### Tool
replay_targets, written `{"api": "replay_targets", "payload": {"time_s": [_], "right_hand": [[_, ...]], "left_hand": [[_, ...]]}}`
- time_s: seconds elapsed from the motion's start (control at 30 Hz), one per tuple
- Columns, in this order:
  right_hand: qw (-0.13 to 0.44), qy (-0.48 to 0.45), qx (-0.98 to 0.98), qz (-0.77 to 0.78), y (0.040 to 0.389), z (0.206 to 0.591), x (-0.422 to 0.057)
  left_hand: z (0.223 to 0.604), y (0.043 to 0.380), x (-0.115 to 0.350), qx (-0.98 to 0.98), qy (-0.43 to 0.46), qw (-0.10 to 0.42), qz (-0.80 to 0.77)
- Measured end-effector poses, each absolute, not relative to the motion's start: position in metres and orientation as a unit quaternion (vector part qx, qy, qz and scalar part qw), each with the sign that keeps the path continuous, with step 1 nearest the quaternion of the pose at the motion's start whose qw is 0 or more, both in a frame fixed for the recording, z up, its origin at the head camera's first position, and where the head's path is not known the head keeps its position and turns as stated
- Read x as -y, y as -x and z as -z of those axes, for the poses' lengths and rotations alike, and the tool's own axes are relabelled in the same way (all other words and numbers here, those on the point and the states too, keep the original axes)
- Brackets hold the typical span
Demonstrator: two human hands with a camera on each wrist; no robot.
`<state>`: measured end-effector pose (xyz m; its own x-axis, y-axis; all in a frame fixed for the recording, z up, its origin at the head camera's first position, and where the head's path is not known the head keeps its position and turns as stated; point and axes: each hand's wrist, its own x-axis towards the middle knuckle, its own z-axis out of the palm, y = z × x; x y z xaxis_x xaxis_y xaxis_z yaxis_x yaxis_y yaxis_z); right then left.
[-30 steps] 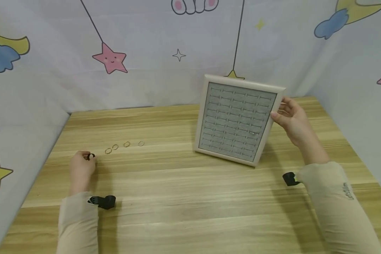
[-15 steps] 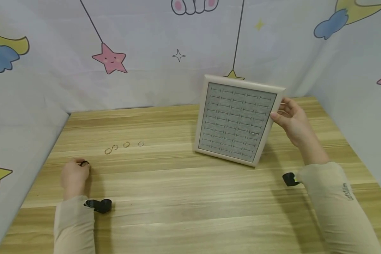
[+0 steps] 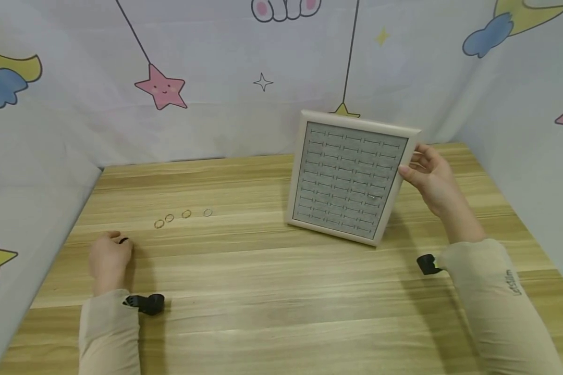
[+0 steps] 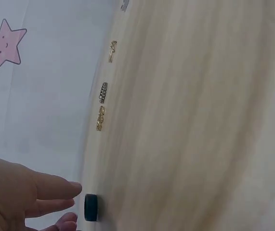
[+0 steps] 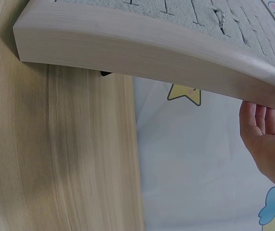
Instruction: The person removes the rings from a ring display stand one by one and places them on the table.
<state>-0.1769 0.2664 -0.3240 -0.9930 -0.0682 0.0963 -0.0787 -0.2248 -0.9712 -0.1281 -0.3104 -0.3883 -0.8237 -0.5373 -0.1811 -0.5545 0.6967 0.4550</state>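
A dark, wide-banded ring [image 4: 91,208] lies on the table at the left, partly hidden by fingers in the head view. My left hand [image 3: 110,256] is beside it; in the left wrist view the fingers [image 4: 58,186] are extended around it, holding nothing. On the right, my right hand [image 3: 429,179] grips the edge of a framed ring display board [image 3: 344,179], thumb in front and fingers behind. The board leans back, its lower edge on the table. Its grey padding has rows of slots, and one small silver ring [image 5: 220,17] sits in a slot.
Two gold-coloured rings [image 3: 159,224] and two thinner, greyish rings [image 3: 208,213] lie in a loose line right of my left hand. Behind the wooden table [image 3: 244,297] hangs a white printed cloth [image 3: 225,120], which also lines both sides.
My left hand has drawn the dark ring left and toward me, and its fingers have loosened from it. My right hand and the display board have stayed in place.
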Motion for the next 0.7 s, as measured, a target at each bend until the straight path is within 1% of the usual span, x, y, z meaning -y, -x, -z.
{"api": "replay_targets", "payload": {"time_s": [0.13, 0.3, 0.7], "right_hand": [[0.004, -0.059, 0.621, -0.781, 0.178, 0.325, -0.266], [0.002, -0.057, 0.619, -0.783, 0.178, 0.325, -0.267], [0.002, -0.059, 0.617, -0.785, 0.178, 0.325, -0.267]], "left_hand": [[0.381, 0.133, 0.303, -0.917, 0.288, 0.002, -0.277], [0.366, 0.141, 0.277, -0.906, 0.259, -0.021, -0.335], [0.336, 0.155, 0.197, -0.908, 0.133, -0.081, -0.388]]}}
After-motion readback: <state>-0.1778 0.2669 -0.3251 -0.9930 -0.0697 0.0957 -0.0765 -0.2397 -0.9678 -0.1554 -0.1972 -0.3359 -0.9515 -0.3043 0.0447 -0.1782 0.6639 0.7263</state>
